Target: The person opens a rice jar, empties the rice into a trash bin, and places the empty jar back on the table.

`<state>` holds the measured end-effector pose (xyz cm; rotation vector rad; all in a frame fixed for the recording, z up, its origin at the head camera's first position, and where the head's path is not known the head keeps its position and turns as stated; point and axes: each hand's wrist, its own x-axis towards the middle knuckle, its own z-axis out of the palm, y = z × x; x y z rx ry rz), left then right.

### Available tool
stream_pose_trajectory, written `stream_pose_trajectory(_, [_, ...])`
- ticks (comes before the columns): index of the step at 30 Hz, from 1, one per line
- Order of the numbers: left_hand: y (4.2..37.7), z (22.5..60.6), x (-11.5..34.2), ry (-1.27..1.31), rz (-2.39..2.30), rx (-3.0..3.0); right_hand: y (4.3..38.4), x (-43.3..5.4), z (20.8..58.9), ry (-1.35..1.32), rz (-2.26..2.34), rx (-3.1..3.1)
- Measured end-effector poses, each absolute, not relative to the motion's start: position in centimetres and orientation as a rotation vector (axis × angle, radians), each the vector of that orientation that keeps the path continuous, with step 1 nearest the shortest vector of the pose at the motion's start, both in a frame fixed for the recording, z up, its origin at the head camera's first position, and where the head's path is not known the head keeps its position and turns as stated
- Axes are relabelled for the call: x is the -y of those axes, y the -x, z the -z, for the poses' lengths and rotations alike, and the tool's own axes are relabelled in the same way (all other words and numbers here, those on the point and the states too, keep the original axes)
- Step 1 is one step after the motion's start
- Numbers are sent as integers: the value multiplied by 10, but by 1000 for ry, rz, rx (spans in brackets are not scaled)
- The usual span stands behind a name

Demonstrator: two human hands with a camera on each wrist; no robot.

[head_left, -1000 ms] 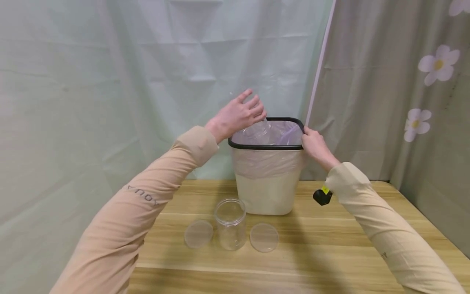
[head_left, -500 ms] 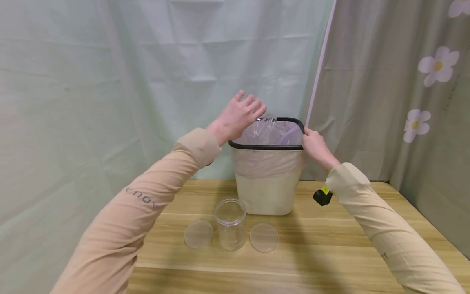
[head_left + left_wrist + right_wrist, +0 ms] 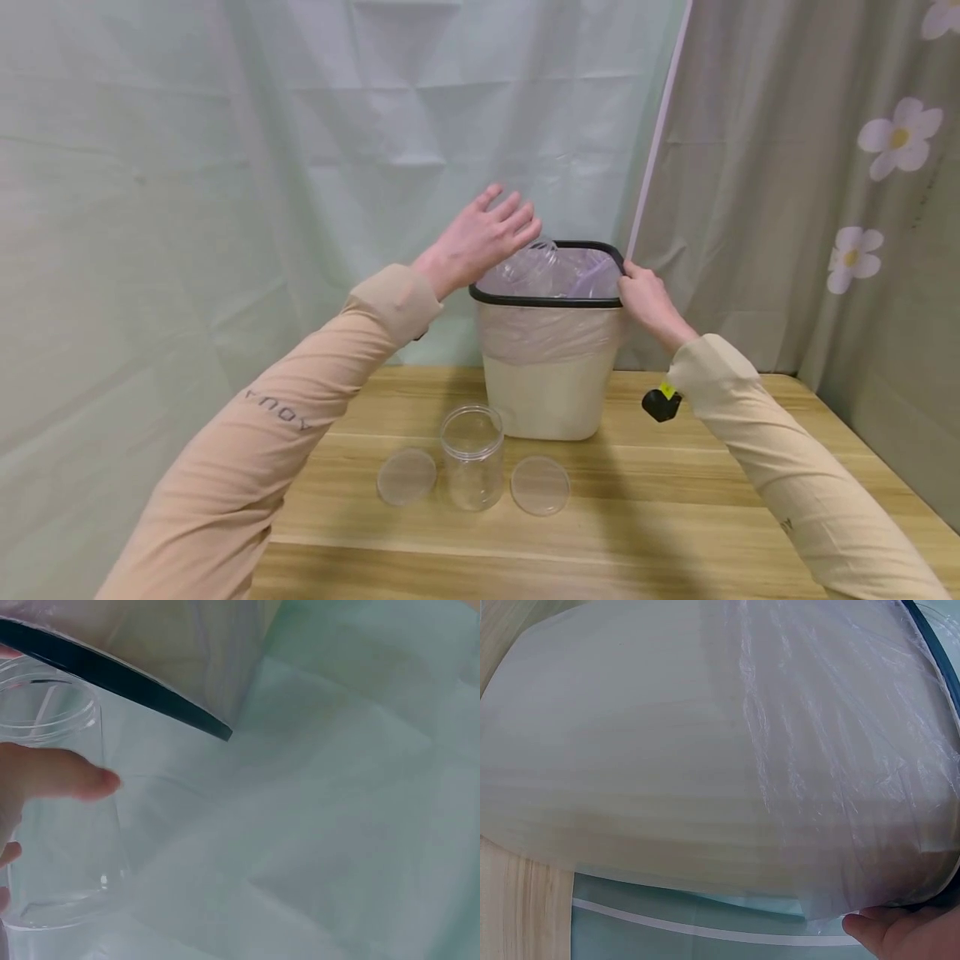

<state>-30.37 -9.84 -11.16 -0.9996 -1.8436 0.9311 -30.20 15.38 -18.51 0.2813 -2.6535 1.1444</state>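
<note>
Over the bin's left side, my left hand [image 3: 480,237] grips a clear plastic jar [image 3: 531,260]. The jar is tilted, with its ringed mouth toward the bin's opening. In the left wrist view the thumb [image 3: 71,774] lies across the see-through wall of that jar [image 3: 67,847]. The white trash bin [image 3: 543,392] has a black rim and a thin clear liner folded over its outside. My right hand [image 3: 651,300] holds the bin's rim at the right; in the right wrist view some of its fingers [image 3: 866,930] are hidden behind the liner and rim.
A second clear jar [image 3: 472,475] stands lidless in front of the bin. One clear round lid [image 3: 406,477] lies to its left, another round lid [image 3: 541,486] to its right. A curtain [image 3: 360,167] hangs behind the wooden table [image 3: 450,567].
My left hand has turned the jar, so its mouth first rises above the rim, then dips slightly. The right hand keeps its hold on the rim. The standing jar and lids stay put.
</note>
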Motion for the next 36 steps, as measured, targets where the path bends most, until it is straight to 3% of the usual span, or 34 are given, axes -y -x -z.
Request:
stream_pose_trajectory(6, [302,113,98,979,-1050,1662,302,-156,183,-283,-1127,2640])
stream_pose_trajectory(16, [300,111,106,816,-73,2320,302,-155,185,-277,-1123,2667])
stream_pose_trajectory(36, [290,102,107,568,512,2633,298,-157,184,-275,-1192,2661])
